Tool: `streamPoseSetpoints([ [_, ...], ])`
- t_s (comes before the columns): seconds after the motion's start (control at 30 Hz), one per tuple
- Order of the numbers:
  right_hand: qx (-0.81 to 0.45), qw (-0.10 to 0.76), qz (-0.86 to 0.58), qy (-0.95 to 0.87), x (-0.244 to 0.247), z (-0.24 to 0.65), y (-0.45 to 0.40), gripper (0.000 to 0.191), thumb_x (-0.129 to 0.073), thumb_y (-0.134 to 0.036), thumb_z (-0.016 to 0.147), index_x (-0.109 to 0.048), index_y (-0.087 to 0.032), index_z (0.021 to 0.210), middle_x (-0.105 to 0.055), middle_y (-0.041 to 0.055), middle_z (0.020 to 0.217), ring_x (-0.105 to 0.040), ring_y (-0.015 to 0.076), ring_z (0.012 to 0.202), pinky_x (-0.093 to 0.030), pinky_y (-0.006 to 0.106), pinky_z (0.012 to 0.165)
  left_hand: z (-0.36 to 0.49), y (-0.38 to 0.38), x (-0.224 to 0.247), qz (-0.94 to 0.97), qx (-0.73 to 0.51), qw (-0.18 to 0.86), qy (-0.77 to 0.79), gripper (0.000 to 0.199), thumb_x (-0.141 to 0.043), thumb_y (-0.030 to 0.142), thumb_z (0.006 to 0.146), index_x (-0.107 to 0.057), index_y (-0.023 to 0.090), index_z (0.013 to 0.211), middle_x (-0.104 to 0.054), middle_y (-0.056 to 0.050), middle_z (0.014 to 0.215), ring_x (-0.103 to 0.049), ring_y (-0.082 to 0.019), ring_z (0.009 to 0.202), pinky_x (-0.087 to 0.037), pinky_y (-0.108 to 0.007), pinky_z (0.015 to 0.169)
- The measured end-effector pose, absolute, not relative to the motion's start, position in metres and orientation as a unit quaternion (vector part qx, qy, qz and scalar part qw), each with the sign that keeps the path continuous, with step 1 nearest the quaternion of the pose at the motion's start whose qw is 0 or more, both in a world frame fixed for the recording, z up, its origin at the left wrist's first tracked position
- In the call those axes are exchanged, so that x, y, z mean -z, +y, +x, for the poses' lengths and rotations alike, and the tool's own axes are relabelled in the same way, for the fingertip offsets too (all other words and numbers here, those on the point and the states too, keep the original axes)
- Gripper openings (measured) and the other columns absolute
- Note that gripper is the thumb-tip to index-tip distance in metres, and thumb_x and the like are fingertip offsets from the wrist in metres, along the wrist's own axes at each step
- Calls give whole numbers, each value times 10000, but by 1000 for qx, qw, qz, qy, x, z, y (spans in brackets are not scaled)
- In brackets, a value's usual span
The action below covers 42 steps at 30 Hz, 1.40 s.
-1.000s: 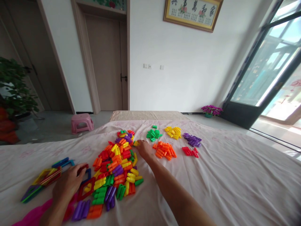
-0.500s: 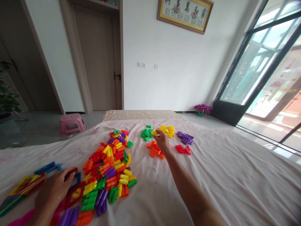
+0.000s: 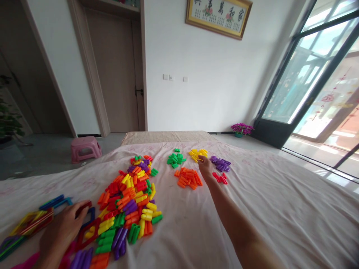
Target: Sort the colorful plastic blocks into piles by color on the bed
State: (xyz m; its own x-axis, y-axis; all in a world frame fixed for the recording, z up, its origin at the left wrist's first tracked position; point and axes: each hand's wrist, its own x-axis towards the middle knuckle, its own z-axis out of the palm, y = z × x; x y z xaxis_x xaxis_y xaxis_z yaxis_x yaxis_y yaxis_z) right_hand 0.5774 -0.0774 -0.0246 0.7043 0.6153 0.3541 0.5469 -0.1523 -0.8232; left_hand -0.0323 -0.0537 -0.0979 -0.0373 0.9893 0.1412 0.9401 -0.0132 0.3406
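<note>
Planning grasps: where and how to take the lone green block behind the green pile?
Probably from above, pinching the lone green block at its left and right ends. It lies wider than tall in view on the patterned cloth, apart from the green pile, so both ends look free.

Across the room we see a white wall [image 3: 168,45] bearing a framed picture [image 3: 217,16] with dark characters and pink flowers, hung at a tilt in our view and cut off at the top. Below it we make out white wall plates [image 3: 185,79]. To the left we see a closed brown door [image 3: 112,71] with a dark handle [image 3: 139,91], and a pink plastic stool [image 3: 85,149] on the grey floor [image 3: 56,158]. Leafy greenery [image 3: 9,117] shows at our left edge. To the right, magenta flowers [image 3: 242,128] rise from a green pot [image 3: 238,135] near a dark-framed glass door [image 3: 297,84].
</note>
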Motion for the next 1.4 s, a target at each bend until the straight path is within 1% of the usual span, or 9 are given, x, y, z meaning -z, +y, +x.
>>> streamPoseSetpoints([
  [0.13, -46, 528, -678, -510, 36, 519, -85, 327, -561, -137, 852, -795, -196, 1072, -816, 75, 1062, -771, 220, 967, -605, 366, 912, -28, -59, 89, 680, -187, 124, 698, 549, -336, 510, 1006, -719, 235, 1286, -733, -119, 1363, -693, -286, 1181, -503, -386, 1017],
  [0.23, -89, 472, -617, -623, 42, 463, -96, 304, -584, -115, 867, -806, -246, 1028, -818, 43, 1028, -767, 218, 966, -598, 351, 906, -24, -63, 82, 680, -187, 124, 699, 555, -333, 510, 1004, -720, 228, 1284, -732, -122, 1347, -693, -296, 1165, -503, -400, 1005],
  [0.53, -137, 347, -501, -781, 65, 376, -117, 369, -705, -49, 815, -763, -224, 1135, -779, 74, 1179, -712, 239, 1123, -548, 357, 1004, -22, -65, 78, 669, -190, 132, 706, 575, -344, 528, 984, -724, 235, 1302, -716, -130, 1354, -692, -313, 1168, -517, -400, 983],
  [0.7, -128, 338, -510, -781, 71, 378, -118, 230, -802, -176, 870, -753, -229, 1089, -753, 77, 1188, -697, 227, 1124, -544, 330, 980, -24, -64, 80, 674, -195, 132, 700, 572, -348, 531, 984, -726, 231, 1293, -710, -129, 1368, -684, -308, 1199, -507, -396, 1014],
  [0.83, -125, 334, -522, -775, 66, 383, -122, 39, -743, -185, 937, -742, -220, 956, -755, 48, 1051, -707, 192, 994, -547, 289, 896, -24, -65, 80, 678, -201, 127, 695, 562, -352, 522, 992, -734, 226, 1280, -715, -132, 1365, -689, -304, 1194, -511, -393, 1009],
  [0.93, -121, 339, -541, -760, 63, 385, -126, 83, -677, -168, 977, -741, -220, 968, -757, 37, 1005, -709, 181, 950, -544, 277, 867, -22, -66, 78, 677, -201, 122, 697, 541, -377, 509, 988, -743, 230, 1271, -725, -130, 1352, -695, -310, 1161, -520, -404, 972],
  [1.03, -108, 333, -537, -767, 63, 384, -127, 106, -677, -205, 994, -750, -219, 1070, -761, 56, 1091, -705, 195, 1014, -538, 293, 906, -21, -67, 77, 674, -202, 120, 700, 540, -386, 513, 982, -751, 231, 1264, -730, -135, 1336, -700, -316, 1138, -526, -409, 947],
  [1.23, -52, 254, -532, -806, 64, 376, -124, 288, -748, -431, 973, -753, -251, 1198, -711, 91, 1294, -654, 252, 1131, -511, 368, 977, -21, -67, 77, 675, -197, 129, 699, 572, -353, 525, 989, -733, 222, 1290, -716, -144, 1348, -691, -322, 1166, -514, -416, 978],
  [1.4, -56, 265, -546, -792, 63, 379, -124, 295, -785, -432, 944, -743, -215, 1139, -738, 97, 1175, -673, 253, 1080, -523, 369, 946, -21, -67, 77, 679, -195, 128, 696, 573, -339, 517, 996, -723, 215, 1294, -711, -142, 1362, -687, -322, 1179, -503, -416, 992],
])
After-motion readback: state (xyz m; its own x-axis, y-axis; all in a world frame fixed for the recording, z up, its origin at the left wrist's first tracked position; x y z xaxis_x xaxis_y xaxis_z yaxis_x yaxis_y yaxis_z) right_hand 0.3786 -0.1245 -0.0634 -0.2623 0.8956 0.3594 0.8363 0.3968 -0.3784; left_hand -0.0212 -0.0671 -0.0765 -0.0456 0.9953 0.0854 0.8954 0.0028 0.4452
